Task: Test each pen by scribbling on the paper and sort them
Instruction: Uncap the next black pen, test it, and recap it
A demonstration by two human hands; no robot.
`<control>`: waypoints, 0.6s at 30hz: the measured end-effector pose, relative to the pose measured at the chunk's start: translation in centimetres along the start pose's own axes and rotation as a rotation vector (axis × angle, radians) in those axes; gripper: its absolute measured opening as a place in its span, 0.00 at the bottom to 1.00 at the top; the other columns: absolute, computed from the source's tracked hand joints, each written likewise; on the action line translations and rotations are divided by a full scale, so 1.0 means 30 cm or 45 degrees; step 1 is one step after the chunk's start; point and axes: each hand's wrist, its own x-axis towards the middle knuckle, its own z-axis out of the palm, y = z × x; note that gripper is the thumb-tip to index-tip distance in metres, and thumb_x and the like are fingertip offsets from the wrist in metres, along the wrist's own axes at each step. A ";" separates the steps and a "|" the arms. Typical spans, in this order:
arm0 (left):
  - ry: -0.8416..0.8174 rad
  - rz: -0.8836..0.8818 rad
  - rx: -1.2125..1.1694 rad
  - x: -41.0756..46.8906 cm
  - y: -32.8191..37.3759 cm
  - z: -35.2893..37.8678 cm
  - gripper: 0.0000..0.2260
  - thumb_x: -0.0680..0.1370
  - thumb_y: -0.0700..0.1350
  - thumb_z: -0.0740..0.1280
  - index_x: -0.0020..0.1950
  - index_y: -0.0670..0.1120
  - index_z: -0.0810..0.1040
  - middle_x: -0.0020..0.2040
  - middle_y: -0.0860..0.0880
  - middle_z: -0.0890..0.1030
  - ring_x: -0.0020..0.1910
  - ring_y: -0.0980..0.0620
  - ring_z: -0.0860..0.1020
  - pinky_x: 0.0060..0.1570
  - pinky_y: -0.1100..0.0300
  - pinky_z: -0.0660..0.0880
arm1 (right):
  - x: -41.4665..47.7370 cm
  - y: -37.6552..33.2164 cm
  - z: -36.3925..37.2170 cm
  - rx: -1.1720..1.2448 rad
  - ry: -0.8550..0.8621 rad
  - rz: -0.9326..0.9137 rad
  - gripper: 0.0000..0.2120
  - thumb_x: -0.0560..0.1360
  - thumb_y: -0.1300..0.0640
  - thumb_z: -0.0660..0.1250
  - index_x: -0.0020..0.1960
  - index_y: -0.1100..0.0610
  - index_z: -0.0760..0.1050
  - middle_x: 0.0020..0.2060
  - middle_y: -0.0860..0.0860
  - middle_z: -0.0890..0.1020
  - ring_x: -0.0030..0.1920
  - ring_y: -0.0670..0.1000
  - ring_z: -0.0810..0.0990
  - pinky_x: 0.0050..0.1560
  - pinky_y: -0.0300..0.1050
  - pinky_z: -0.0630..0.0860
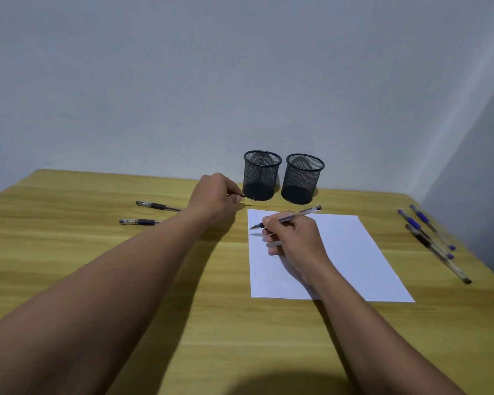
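Right hand (294,243) grips a clear-barrelled pen with a dark tip (295,215) in a writing hold; fingers (272,234) curled round the lower barrel; tip aimed at the top-left corner of the white sheet of paper (360,252); heel of the hand over the sheet. The tip's shadow falls just below it on the paper, so the tip is probably a touch off the sheet; contact is hard to tell from this angle. Left hand (213,199) is near the base of the left black wire-mesh cup (261,175); its fingers pinch a small dark piece (242,196), likely the pen's cap. Right black wire-mesh cup (302,178) stands just beside the first; no pen shows in either. Two dark-grip pens (154,206) lie on the light wooden surface (111,266) left of the left arm; a cluster of blue-grip and black pens (428,238) lies right of the paper.

Step in hand, by my read: the scribble test. To do it well:
- bring the tip down onto the bare corner; hold the slant as it is
- use light, even pressure and short back-and-forth strokes in a tight patch, leaving room for the other pens
- let the heel of the right hand pin the sheet, since the left hand is off it
- make several strokes before judging the pen dry
- have the cap ready for recapping before the pen goes into a cup
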 end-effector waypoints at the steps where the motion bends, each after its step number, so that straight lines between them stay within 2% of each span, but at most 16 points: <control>1: -0.006 -0.022 0.017 0.011 -0.008 0.019 0.05 0.72 0.46 0.75 0.48 0.51 0.87 0.44 0.50 0.86 0.46 0.51 0.81 0.47 0.59 0.76 | -0.001 0.003 -0.001 -0.017 0.006 -0.008 0.07 0.79 0.62 0.71 0.51 0.67 0.81 0.37 0.59 0.82 0.37 0.52 0.78 0.34 0.44 0.75; 5: -0.055 -0.070 0.121 0.025 -0.023 0.067 0.06 0.74 0.50 0.73 0.50 0.54 0.87 0.50 0.51 0.86 0.51 0.48 0.80 0.50 0.55 0.77 | 0.001 0.011 -0.004 -0.129 0.031 -0.047 0.06 0.78 0.60 0.71 0.50 0.63 0.83 0.39 0.60 0.85 0.37 0.50 0.81 0.37 0.43 0.79; 8: -0.035 -0.076 0.137 0.010 -0.022 0.064 0.10 0.78 0.51 0.69 0.57 0.53 0.84 0.56 0.49 0.85 0.57 0.46 0.79 0.55 0.52 0.76 | 0.002 0.019 -0.001 -0.174 0.041 -0.064 0.06 0.78 0.59 0.71 0.49 0.62 0.83 0.40 0.61 0.86 0.37 0.49 0.81 0.38 0.44 0.80; 12: -0.107 0.068 0.213 -0.094 -0.002 0.012 0.15 0.79 0.50 0.64 0.64 0.51 0.80 0.59 0.47 0.83 0.59 0.44 0.79 0.56 0.51 0.76 | 0.002 0.024 0.001 -0.114 0.055 -0.052 0.07 0.79 0.61 0.69 0.46 0.63 0.83 0.36 0.59 0.83 0.35 0.50 0.79 0.35 0.46 0.76; 16: -0.363 0.220 0.334 -0.243 0.033 -0.049 0.21 0.74 0.62 0.65 0.59 0.51 0.81 0.60 0.48 0.81 0.60 0.45 0.76 0.56 0.49 0.75 | 0.001 0.034 0.005 -0.195 0.090 -0.095 0.07 0.79 0.57 0.70 0.45 0.60 0.83 0.35 0.58 0.84 0.35 0.51 0.81 0.37 0.46 0.79; 18: -0.474 0.236 0.433 -0.287 0.044 -0.058 0.27 0.70 0.70 0.63 0.55 0.50 0.80 0.53 0.49 0.79 0.56 0.45 0.76 0.53 0.50 0.75 | -0.002 0.038 0.006 -0.254 0.102 -0.112 0.07 0.78 0.57 0.70 0.45 0.59 0.83 0.35 0.57 0.85 0.35 0.51 0.81 0.37 0.46 0.80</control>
